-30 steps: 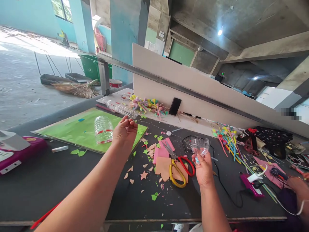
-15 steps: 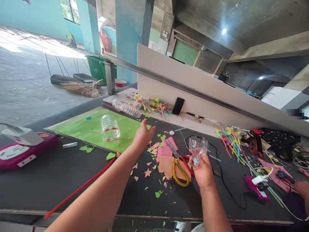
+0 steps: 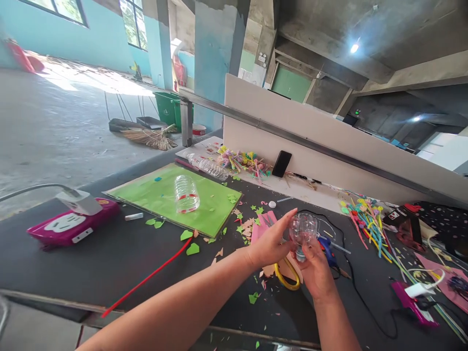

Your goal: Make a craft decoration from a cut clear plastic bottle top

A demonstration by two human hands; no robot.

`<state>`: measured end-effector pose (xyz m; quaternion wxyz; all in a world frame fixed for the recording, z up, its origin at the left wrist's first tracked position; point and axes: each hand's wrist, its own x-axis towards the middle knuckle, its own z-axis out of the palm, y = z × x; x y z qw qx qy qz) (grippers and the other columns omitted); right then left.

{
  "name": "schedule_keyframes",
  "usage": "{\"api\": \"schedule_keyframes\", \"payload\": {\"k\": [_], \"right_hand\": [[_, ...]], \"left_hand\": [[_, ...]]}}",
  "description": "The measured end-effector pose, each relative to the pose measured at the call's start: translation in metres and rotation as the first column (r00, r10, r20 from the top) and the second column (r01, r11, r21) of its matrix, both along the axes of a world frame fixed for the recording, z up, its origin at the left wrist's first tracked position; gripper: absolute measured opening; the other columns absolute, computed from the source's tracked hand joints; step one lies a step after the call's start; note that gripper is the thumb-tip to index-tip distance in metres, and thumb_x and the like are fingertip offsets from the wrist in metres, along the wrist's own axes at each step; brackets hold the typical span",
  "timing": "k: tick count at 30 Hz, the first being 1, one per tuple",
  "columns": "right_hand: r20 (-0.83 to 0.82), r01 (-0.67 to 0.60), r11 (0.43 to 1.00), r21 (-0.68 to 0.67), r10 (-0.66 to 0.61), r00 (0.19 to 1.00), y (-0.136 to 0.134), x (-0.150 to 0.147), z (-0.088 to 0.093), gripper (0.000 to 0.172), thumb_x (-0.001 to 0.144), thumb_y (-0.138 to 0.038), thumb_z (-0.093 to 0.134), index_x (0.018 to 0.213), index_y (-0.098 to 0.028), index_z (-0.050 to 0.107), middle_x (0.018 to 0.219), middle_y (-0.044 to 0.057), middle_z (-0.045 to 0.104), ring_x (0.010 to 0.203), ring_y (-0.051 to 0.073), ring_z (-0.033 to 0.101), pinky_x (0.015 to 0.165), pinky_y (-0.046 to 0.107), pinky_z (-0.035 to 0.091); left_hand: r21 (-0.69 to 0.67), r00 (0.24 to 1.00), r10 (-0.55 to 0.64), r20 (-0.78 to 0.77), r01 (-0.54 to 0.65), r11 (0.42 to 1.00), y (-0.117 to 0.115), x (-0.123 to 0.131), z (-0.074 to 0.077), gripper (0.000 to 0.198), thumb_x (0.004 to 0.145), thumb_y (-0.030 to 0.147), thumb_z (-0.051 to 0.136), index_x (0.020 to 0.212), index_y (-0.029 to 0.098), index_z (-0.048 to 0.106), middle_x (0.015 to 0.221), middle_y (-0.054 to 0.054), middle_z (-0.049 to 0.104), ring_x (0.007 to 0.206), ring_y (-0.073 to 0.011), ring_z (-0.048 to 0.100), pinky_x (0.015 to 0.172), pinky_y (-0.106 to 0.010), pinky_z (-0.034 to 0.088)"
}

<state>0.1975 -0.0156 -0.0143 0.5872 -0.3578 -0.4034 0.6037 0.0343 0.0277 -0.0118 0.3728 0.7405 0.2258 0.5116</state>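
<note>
My right hand [image 3: 317,270] is closed around the neck end of a clear cut bottle top [image 3: 303,226], its wide rim facing up. My left hand [image 3: 273,242] reaches in from the left, its thumb up by the rim and its fingers against the bottle top's side. Under my hands lie scissors [image 3: 288,278] with a yellow handle, partly hidden, on pink foam sheet [image 3: 258,229]. Just right of my right hand a blue tool [image 3: 329,251] shows in part. The other cut bottle piece [image 3: 187,195] stands on the green sheet [image 3: 164,195].
Foam scraps [image 3: 253,298] litter the black table. At left are a purple power strip [image 3: 73,222] and a red pipe cleaner [image 3: 146,275]. A phone [image 3: 282,164] leans on the white partition [image 3: 310,126]. Colourful pipe cleaners [image 3: 365,219] and another power strip [image 3: 413,304] are at right.
My left hand has moved right, from above the table near the green sheet to the bottle top. The view has turned a little left. My right hand still holds the bottle top.
</note>
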Motion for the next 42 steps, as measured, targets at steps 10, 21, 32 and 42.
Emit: {"api": "schedule_keyframes", "payload": {"k": [10, 21, 32, 42], "right_hand": [[-0.003, 0.071, 0.997, 0.022, -0.071, 0.998, 0.002, 0.001, -0.003, 0.04, 0.074, -0.029, 0.081, 0.11, -0.031, 0.064, 0.111, 0.003, 0.07, 0.095, 0.02, 0.065, 0.09, 0.038, 0.053], [-0.232, -0.056, 0.997, -0.046, 0.044, 0.972, 0.002, 0.012, -0.005, 0.034, 0.079, -0.031, 0.074, 0.111, -0.023, 0.069, 0.108, 0.006, 0.073, 0.082, 0.017, 0.064, 0.083, 0.036, 0.053], [-0.187, -0.199, 0.98, 0.021, 0.2, 0.962, -0.001, 0.008, -0.001, 0.032, 0.083, -0.03, 0.072, 0.113, -0.022, 0.067, 0.093, 0.003, 0.071, 0.077, 0.016, 0.062, 0.076, 0.03, 0.053], [-0.184, -0.179, 0.984, 0.024, 0.18, 0.966, 0.003, 0.006, -0.006, 0.035, 0.087, -0.043, 0.068, 0.117, -0.025, 0.065, 0.099, 0.003, 0.071, 0.079, 0.015, 0.063, 0.077, 0.03, 0.053]], "left_hand": [[0.045, 0.945, 0.283, -0.162, -0.279, 0.959, 0.002, -0.01, 0.006, 0.042, 0.079, 0.015, 0.066, 0.12, 0.02, 0.054, 0.114, -0.012, 0.059, 0.084, -0.0202, 0.06, 0.085, -0.036, 0.049], [0.164, 0.959, 0.258, -0.118, -0.237, 0.958, 0.001, -0.012, 0.008, 0.051, 0.08, 0.008, 0.063, 0.126, 0.018, 0.045, 0.115, -0.011, 0.055, 0.084, -0.0159, 0.057, 0.073, -0.03, 0.052], [0.093, 0.992, 0.092, -0.088, -0.083, 0.992, 0.01, -0.013, 0.008, 0.009, 0.084, 0.02, 0.066, 0.077, 0.014, 0.067, 0.076, -0.004, 0.062, 0.073, -0.0135, 0.056, 0.066, -0.023, 0.044], [-0.196, 0.999, -0.042, -0.019, 0.037, 0.98, 0.013, -0.01, 0.002, 0.013, 0.082, 0.025, 0.066, 0.076, 0.013, 0.067, 0.075, -0.003, 0.064, 0.069, -0.0127, 0.058, 0.063, -0.022, 0.045]]}}
